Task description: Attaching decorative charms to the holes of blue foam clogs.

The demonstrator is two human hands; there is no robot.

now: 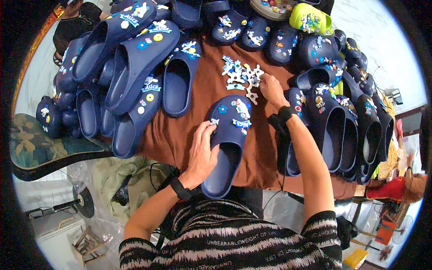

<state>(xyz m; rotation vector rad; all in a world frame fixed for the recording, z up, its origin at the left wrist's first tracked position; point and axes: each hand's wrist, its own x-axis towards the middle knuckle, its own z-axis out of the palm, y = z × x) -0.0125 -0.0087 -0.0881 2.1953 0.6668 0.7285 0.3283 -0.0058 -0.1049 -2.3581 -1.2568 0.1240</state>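
A navy clog (225, 130) lies in front of me, its heel end toward my body. Blue, white and other coloured charms decorate its toe. My left hand (201, 150) grips the clog's left side, fingertips by a small white charm at the edge. Beyond the toe is a loose pile of white and blue shoe charms (237, 74). At the pile's right edge, my right hand (273, 91) has its fingers closed on a white shoe charm (257, 74), mostly covered by the fingertips.
Decorated navy clogs (135, 67) are heaped at the left; more clogs (330, 121) stand in rows at the right. A lime green clog (309, 19) sits at the far right. Brown cloth (175, 139) covers the table. A dark chair seat (54, 139) adjoins its left side.
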